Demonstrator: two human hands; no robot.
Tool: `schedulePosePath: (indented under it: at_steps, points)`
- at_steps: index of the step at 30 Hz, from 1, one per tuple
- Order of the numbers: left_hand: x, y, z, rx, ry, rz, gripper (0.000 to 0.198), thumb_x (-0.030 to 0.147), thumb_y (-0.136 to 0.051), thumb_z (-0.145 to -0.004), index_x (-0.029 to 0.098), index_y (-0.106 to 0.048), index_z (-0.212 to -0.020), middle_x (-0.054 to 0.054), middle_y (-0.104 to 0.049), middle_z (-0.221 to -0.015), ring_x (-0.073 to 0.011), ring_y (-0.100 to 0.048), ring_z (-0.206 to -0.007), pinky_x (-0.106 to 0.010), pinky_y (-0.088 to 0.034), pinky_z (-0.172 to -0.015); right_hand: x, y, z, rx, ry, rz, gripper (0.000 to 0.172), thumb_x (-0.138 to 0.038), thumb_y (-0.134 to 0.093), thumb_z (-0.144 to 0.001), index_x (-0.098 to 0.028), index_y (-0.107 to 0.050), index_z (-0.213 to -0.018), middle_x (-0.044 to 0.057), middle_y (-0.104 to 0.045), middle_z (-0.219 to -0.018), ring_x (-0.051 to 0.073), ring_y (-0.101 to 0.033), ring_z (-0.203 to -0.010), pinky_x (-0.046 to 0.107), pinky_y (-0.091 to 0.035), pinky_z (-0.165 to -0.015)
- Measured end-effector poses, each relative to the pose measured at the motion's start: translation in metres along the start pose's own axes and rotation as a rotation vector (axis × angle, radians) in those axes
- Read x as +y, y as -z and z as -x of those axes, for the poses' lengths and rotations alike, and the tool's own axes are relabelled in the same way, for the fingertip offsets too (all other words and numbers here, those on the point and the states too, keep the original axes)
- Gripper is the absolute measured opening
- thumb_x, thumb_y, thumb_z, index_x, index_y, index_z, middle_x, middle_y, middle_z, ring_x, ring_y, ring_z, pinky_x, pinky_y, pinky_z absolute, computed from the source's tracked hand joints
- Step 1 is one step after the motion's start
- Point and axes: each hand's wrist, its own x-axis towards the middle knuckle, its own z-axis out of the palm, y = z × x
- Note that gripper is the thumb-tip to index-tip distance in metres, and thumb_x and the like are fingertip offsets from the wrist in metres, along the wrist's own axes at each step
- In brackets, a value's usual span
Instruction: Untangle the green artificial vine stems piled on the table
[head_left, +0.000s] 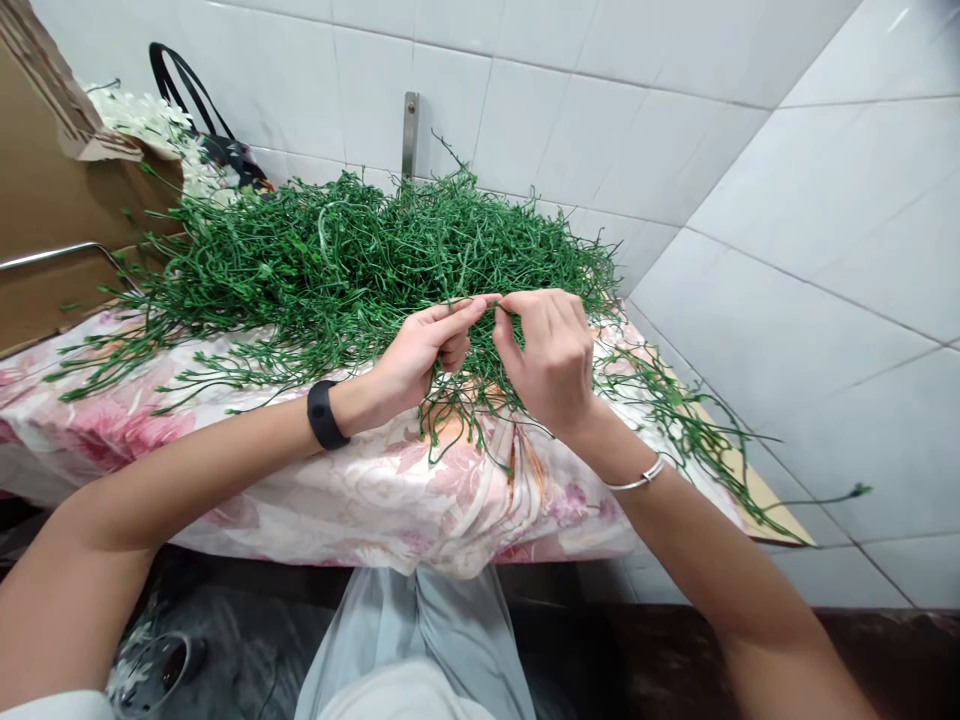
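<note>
My left hand (pixel 427 355) is closed, thumb and fingers pinched on a thin green stem (pixel 496 303). Opposite it, my right hand (pixel 553 355) pinches the tip of the same stem between thumb and forefinger, so the two sets of fingertips nearly meet. More green stems (pixel 450 425) hang beneath my left hand; whether it also grips these I cannot tell. Just behind both hands lies a large tangled pile of green stems (pixel 375 255) with small branching tips, spread over a flowered tablecloth (pixel 315 500).
A cardboard box (pixel 67 220) stands at the left, near white flowers (pixel 161 130) and a black-handled bag (pixel 225 150). Loose stems (pixel 697 425) trail over the table's right corner. A tiled wall (pixel 600 110) closes off the back and right, with a metal strip (pixel 409 135) on it.
</note>
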Motion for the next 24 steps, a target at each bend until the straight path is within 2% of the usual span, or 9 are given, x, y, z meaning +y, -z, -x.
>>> schedulePosePath:
  at_steps: [3, 7, 11, 13, 15, 17, 20, 22, 24]
  points:
    - [0.004, 0.0, 0.002, 0.002, -0.01, 0.039, 0.011, 0.026, -0.057, -0.081, 0.017, -0.06, -0.086, 0.009, -0.018, -0.046, -0.0036, -0.018, -0.039, -0.017, -0.017, -0.039, -0.001, 0.002, 0.0, -0.083, 0.01, -0.133, 0.014, -0.016, -0.039, -0.088, -0.016, -0.052, -0.082, 0.004, -0.058, -0.069, 0.013, -0.053, -0.068, 0.027, -0.042, -0.068]
    - [0.006, -0.002, 0.007, -0.029, -0.001, 0.061, 0.011, 0.023, -0.052, -0.084, 0.016, -0.054, -0.076, 0.009, -0.019, -0.046, -0.0034, -0.02, -0.039, -0.017, -0.019, -0.039, -0.005, 0.006, 0.0, -0.151, -0.099, -0.327, 0.015, -0.017, -0.041, -0.088, -0.016, -0.051, -0.078, -0.001, -0.053, -0.061, 0.009, -0.048, -0.056, 0.023, -0.039, -0.059]
    - [0.016, -0.001, 0.004, -0.013, 0.007, 0.064, 0.016, 0.019, -0.047, -0.086, 0.016, -0.05, -0.071, 0.008, -0.021, -0.046, -0.0035, -0.021, -0.039, -0.017, -0.02, -0.039, -0.01, 0.006, 0.003, -0.157, -0.137, -0.326, 0.017, -0.017, -0.041, -0.087, -0.016, -0.051, -0.073, -0.001, -0.05, -0.057, 0.009, -0.045, -0.054, 0.022, -0.037, -0.056]
    - [0.03, 0.005, -0.002, 0.051, -0.082, 0.096, 0.02, 0.015, -0.044, -0.088, 0.016, -0.048, -0.068, 0.008, -0.02, -0.046, -0.0038, -0.02, -0.04, -0.018, -0.019, -0.039, -0.012, 0.006, 0.005, -0.168, -0.115, -0.321, 0.019, -0.013, -0.039, -0.086, -0.016, -0.052, -0.072, 0.0, -0.051, -0.057, 0.009, -0.046, -0.055, 0.023, -0.037, -0.057]
    - [0.047, 0.013, -0.008, 0.163, -0.286, 0.152, 0.025, 0.01, -0.04, -0.088, 0.017, -0.045, -0.065, 0.007, -0.017, -0.046, -0.0038, -0.018, -0.04, -0.018, -0.017, -0.039, -0.012, 0.006, 0.006, -0.182, -0.102, -0.342, 0.021, -0.01, -0.038, -0.086, -0.015, -0.053, -0.072, 0.0, -0.054, -0.058, 0.01, -0.047, -0.057, 0.023, -0.038, -0.059]
    - [0.059, 0.021, -0.013, 0.148, -0.368, 0.121, 0.029, 0.013, -0.035, -0.091, 0.017, -0.046, -0.065, 0.007, -0.013, -0.046, -0.0041, -0.014, -0.04, -0.018, -0.016, -0.039, -0.009, 0.006, 0.004, -0.17, -0.121, -0.37, 0.019, -0.012, -0.04, -0.086, -0.015, -0.056, -0.075, 0.001, -0.057, -0.061, 0.01, -0.05, -0.06, 0.024, -0.04, -0.062]
    - [0.06, 0.024, -0.013, 0.053, -0.257, -0.084, 0.024, 0.019, -0.04, -0.09, 0.016, -0.05, -0.068, 0.008, -0.014, -0.046, -0.0032, -0.015, -0.038, -0.018, -0.016, -0.039, 0.003, 0.005, -0.001, -0.129, -0.201, -0.323, 0.013, -0.018, -0.048, -0.084, -0.016, -0.061, -0.084, 0.003, -0.064, -0.075, 0.014, -0.056, -0.074, 0.029, -0.043, -0.073]
    - [0.052, 0.021, -0.01, -0.01, -0.161, -0.202, 0.019, 0.021, -0.049, -0.086, 0.015, -0.052, -0.068, 0.009, -0.017, -0.045, -0.0021, -0.018, -0.037, -0.018, -0.017, -0.04, 0.013, 0.005, -0.003, -0.128, -0.258, -0.285, 0.014, -0.018, -0.052, -0.081, -0.017, -0.062, -0.092, 0.005, -0.066, -0.088, 0.018, -0.056, -0.086, 0.034, -0.042, -0.08]
    - [0.043, 0.019, -0.008, -0.075, -0.107, -0.257, 0.017, 0.022, -0.052, -0.082, 0.014, -0.053, -0.067, 0.009, -0.02, -0.045, -0.0017, -0.021, -0.037, -0.017, -0.019, -0.04, 0.021, 0.006, -0.002, -0.106, -0.311, -0.325, 0.018, -0.017, -0.052, -0.08, -0.017, -0.06, -0.096, 0.006, -0.064, -0.093, 0.019, -0.057, -0.09, 0.035, -0.044, -0.083]
